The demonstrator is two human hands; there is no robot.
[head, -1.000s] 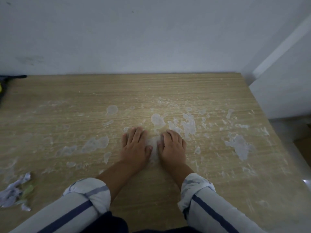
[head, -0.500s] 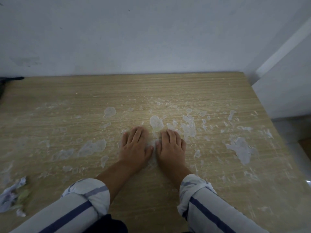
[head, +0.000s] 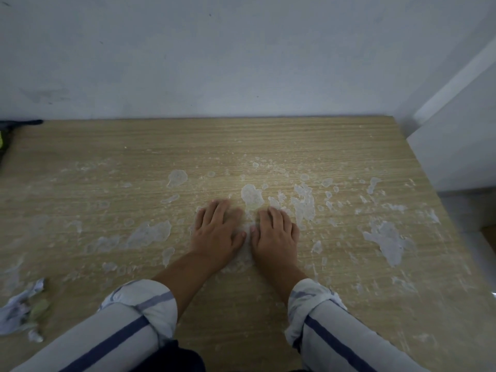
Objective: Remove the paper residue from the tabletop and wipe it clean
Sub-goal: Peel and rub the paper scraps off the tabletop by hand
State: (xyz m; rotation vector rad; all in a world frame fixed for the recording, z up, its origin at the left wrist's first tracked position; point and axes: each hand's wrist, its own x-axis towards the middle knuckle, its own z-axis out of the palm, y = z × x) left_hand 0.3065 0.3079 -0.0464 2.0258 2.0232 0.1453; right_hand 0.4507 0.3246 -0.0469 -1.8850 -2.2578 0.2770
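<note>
Pressing flat and uncurled on the counter, left grip and right grip lie side by side; paper residue patch lies at 12 o'clock, just beyond both

- You have paper residue stuck flat as thin, whitish torn patches and flecks, thickest across the middle and right.
- Your tabletop is pale woodgrain, level, dull with smears.

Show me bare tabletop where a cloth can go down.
Bare: the tabletop strip along the wall, and between the sleeves. Crowded: paper residue around left hand and right hand; crumpled scraps near-left.
</note>
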